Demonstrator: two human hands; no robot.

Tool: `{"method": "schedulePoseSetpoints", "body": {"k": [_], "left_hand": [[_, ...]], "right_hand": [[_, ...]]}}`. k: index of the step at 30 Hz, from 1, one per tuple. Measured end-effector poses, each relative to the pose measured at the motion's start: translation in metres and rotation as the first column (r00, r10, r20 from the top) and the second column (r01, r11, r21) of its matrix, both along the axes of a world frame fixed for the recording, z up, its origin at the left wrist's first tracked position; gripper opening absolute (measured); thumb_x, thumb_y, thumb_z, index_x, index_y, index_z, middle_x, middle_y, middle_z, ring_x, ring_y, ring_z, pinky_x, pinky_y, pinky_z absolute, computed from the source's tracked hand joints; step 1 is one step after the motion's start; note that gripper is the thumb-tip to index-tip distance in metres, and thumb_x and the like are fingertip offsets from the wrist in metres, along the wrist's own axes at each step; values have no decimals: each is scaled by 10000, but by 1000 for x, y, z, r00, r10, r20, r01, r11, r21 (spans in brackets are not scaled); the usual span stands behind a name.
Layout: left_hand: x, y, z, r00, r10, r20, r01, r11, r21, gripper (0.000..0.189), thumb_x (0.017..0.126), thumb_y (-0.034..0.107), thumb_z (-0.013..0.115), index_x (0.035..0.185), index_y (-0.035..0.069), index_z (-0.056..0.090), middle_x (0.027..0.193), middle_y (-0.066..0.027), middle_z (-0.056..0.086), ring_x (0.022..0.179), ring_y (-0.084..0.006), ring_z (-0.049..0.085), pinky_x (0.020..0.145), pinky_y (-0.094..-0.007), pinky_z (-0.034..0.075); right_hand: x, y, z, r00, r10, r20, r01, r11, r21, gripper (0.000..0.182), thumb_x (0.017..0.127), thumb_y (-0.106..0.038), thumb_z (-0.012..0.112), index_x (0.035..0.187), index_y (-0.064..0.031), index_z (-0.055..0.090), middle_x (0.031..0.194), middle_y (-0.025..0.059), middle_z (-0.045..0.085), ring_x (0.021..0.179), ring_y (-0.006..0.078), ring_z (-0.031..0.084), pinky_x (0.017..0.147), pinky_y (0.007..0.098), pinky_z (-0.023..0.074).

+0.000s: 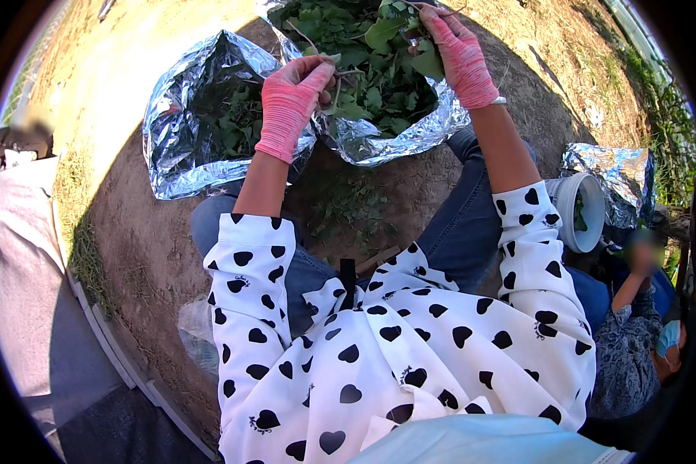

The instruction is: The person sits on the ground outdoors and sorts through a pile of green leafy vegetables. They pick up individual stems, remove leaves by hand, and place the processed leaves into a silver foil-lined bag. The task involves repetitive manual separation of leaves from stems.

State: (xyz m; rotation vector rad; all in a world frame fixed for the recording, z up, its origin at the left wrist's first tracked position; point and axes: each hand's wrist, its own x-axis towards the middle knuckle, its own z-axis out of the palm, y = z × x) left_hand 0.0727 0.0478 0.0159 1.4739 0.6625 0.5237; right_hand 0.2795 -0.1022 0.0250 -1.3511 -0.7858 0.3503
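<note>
My left hand [297,95], in a pink knit glove with bare fingertips, pinches a leafy green sprig [343,98] with thin stems. Up and to the right, my right hand [453,55], gloved alike, grips a leafy stem [429,58] whose large leaves hang down. Both hands are over a silver foil-lined bag [377,148] filled with leafy greens [377,75]. To its left, close to my left wrist, gapes a second silver foil bag [168,139], with more leafy greens [232,116] in its shaded inside.
Loose leaves [359,203] lie on the bare soil between my legs. At right stand a white bucket [583,214] and another foil bag [612,174], near a seated person [626,348]. Grey ground fabric [29,232] edges the left side, and a clear plastic bag [197,333] sits beside me.
</note>
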Motion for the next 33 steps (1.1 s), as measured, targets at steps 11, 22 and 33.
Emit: {"method": "schedulePoseSetpoints", "body": {"k": [11,22,33], "left_hand": [[-3,-21,8,960,15,281,-116,931,345,241,917,92,698,1144,12,686,939,-9,692,765,-39,594,706,-203,506],[-8,-25,20,997,6,76,-64,599,798,395,740,141,824,1097,94,664,1026,-48,626,884,-149,645,796,-281,547],[-13,-15,9,1000,-24,9,4,502,865,255,798,93,746,1047,110,693,1066,-70,658,935,-243,670,826,-313,543]], "right_hand": [[-33,4,-3,893,378,-243,-408,909,-86,508,1066,-443,417,1368,-59,556,1212,62,638,1102,119,601,977,309,491],[-72,14,-3,922,383,-57,-386,921,-61,379,1057,-306,498,1304,-46,622,1170,27,645,1098,103,573,986,256,445],[-77,11,4,924,372,-90,-383,907,-175,371,1058,-284,483,1313,-51,620,1183,34,662,1112,115,587,1001,272,458]]}}
